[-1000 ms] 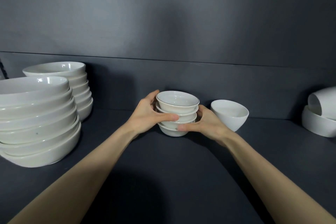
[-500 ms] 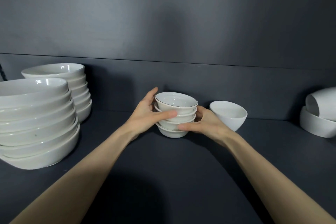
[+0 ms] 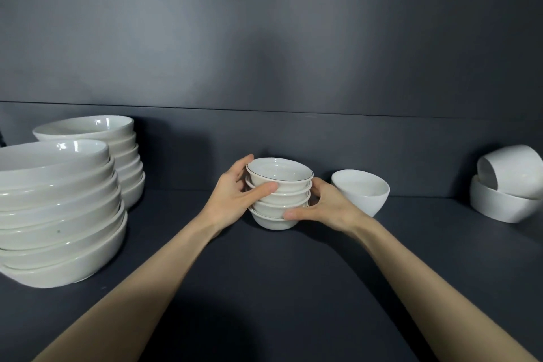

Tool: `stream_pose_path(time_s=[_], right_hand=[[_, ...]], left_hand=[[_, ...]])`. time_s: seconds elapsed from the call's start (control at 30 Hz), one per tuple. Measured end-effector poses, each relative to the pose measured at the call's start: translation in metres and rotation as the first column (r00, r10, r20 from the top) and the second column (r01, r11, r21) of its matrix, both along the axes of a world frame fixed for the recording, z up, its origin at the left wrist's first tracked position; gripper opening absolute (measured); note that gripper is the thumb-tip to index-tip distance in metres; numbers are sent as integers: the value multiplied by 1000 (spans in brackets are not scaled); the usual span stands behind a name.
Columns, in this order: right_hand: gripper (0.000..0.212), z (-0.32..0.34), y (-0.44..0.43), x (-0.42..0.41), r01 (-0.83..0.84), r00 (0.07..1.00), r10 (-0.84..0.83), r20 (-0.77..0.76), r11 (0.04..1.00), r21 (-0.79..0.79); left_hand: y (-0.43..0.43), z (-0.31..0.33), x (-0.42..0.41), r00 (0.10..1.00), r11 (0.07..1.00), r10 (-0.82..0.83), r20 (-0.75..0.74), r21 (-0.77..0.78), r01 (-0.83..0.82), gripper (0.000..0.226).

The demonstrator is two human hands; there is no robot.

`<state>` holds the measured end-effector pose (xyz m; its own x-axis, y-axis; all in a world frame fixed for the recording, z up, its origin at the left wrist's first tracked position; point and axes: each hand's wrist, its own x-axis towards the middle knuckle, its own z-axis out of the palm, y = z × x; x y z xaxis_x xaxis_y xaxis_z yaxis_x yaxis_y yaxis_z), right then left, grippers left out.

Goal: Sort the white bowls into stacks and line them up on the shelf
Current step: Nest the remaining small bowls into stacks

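Note:
A stack of several small white bowls with thin dark rims (image 3: 279, 194) stands on the dark shelf (image 3: 264, 273) at its middle. My left hand (image 3: 235, 197) grips the stack's left side, thumb across the front near the top and fingers behind. My right hand (image 3: 323, 209) holds the right side lower down, its thumb on the bottom bowls. A single deeper white bowl (image 3: 361, 194) sits just right of the stack, behind my right hand.
Two tall stacks of wide shallow white bowls stand at the left, one near (image 3: 55, 214) and one further back (image 3: 108, 150). At the far right a white bowl lies tipped on its side inside another (image 3: 508, 185). The dark back wall rises close behind.
The small stack and both hands have shifted slightly left along the shelf. The grip on the stack is unchanged.

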<state>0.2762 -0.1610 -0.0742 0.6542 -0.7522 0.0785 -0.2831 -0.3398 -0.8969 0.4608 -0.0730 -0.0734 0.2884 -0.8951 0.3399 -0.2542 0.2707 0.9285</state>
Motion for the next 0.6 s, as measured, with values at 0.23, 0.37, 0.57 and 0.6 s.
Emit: stream_pose_path(time_s=[0.23,0.37,0.57,0.6], right_hand=[[76,20,10,-22,72,994,-80,-77,992,-104],[60,41,23,-59,229,962,-260,-88,936,-268],[44,57,26,-129,398,905,-425,-4,849,-347],[42,58,24,-141,422,895,-446,13,837,-348]], left_hand=[[13,26,-7,948,983,171,270,-117,-144,71],[17,40,-34,919,954,217,330,-270,-129,44],[3,52,-91,928,962,84,362,-271,19,29],[-2,51,-101,927,966,46,371,-254,53,31]])
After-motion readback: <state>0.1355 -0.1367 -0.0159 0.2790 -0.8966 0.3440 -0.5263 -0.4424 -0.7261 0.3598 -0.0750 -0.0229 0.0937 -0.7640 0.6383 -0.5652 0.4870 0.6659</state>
